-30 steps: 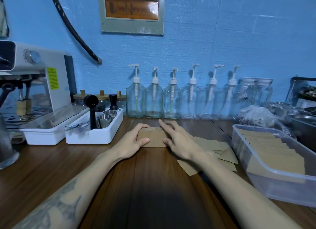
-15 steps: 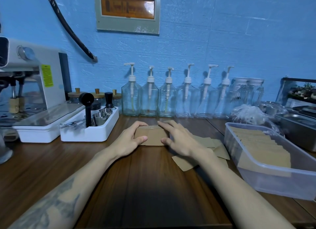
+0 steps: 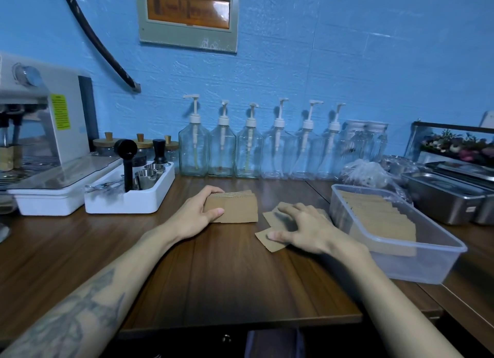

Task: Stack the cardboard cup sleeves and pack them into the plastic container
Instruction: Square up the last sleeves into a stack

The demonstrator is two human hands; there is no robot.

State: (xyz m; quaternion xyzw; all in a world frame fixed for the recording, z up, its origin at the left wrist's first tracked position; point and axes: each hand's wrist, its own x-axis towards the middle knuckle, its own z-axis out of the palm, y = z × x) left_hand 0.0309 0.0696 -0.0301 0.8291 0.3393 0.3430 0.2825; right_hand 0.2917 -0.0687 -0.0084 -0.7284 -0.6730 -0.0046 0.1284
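A stack of brown cardboard cup sleeves (image 3: 238,206) lies flat on the wooden counter. My left hand (image 3: 196,216) grips its left end, thumb on the near edge and fingers over the far edge. To the right, several loose sleeves (image 3: 270,241) lie scattered on the wood. My right hand (image 3: 302,230) rests on them with fingers spread and the thumb pressing the nearest one. The clear plastic container (image 3: 427,264) stands at the right, holding a row of sleeves (image 3: 379,218) leaning on edge.
A white tray with a tamper and metal cups (image 3: 128,197) sits left of the stack, an espresso machine (image 3: 40,143) beyond it. Glass pump bottles (image 3: 248,149) line the blue wall. Steel pans (image 3: 443,200) and a plastic bag (image 3: 366,175) stand behind the container.
My right hand has left the stack and moved right onto the loose sleeves. My left hand stays on the stack's left end.
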